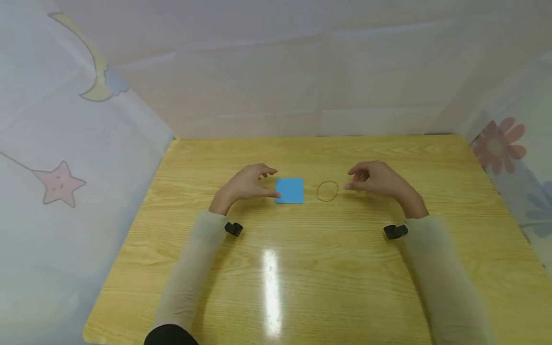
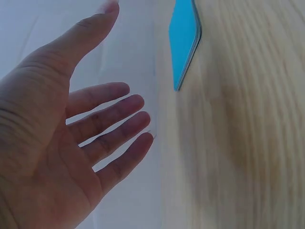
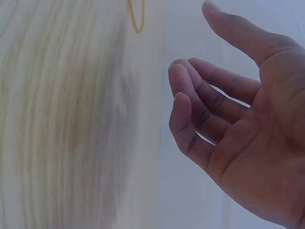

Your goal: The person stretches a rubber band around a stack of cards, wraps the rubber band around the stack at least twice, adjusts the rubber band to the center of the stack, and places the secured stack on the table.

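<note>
A blue square stack of thin sheets [image 1: 291, 190] with rounded corners lies on the wooden table; its layered edge shows in the left wrist view. To its right lies a thin yellowish rubber band [image 1: 317, 192], spread in a loop. My left hand [image 1: 249, 182] hovers at the left side of the stack, thumb tip overlapping its edge in the head view, fingers spread and holding nothing. On the other side, my right hand [image 1: 377, 179] hangs just right of the rubber band with fingers loosely bent and nothing in them.
The wooden table [image 1: 336, 287] reaches back to a pale cloth wall [image 1: 276, 86]. Patterned cloth hangs at both sides, with a star [image 1: 62, 184] on the left and a flower [image 1: 496, 146] on the right. A small black camera sits at each wrist.
</note>
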A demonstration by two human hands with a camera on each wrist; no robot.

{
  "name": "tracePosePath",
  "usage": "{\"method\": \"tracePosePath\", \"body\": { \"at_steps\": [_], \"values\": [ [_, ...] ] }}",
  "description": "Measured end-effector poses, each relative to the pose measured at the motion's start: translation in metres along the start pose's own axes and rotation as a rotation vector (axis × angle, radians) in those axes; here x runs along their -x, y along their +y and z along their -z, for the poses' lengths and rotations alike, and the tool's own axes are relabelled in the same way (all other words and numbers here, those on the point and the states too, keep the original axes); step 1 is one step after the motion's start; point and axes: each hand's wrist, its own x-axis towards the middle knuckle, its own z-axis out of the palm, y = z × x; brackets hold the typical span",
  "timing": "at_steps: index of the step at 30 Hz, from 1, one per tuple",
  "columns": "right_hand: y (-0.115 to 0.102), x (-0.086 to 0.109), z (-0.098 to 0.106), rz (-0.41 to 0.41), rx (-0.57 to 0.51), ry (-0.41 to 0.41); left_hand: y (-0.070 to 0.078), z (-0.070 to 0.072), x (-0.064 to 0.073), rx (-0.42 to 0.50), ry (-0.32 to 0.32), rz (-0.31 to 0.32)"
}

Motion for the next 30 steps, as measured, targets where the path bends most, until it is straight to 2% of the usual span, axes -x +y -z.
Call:
{"method": "tracePosePath", "body": {
  "at_steps": [5, 11, 15, 22, 25, 30],
  "values": [
    [-0.002, -0.005, -0.006, 0.005, -0.014, -0.008, 0.007, -0.01, -0.011, -0.095, -0.002, -0.035],
    [-0.002, -0.008, -0.016, -0.02, -0.046, -0.015, 0.012, -0.02, -0.02, -0.151, -0.016, -0.072],
    [-0.007, -0.009, -0.024, -0.068, -0.067, 0.006, 0.016, -0.025, -0.023, -0.17, -0.022, -0.069],
    [-0.014, -0.014, -0.037, -0.135, -0.103, 0.033, 0.016, -0.029, -0.026, -0.171, -0.015, -0.023],
    [-0.013, -0.014, -0.041, -0.167, -0.121, 0.048, 0.016, -0.032, -0.028, -0.185, -0.016, -0.028],
    [-0.011, -0.015, -0.045, -0.247, -0.251, 0.035, 0.016, -0.037, -0.034, -0.219, -0.024, -0.049]
  ]
}}
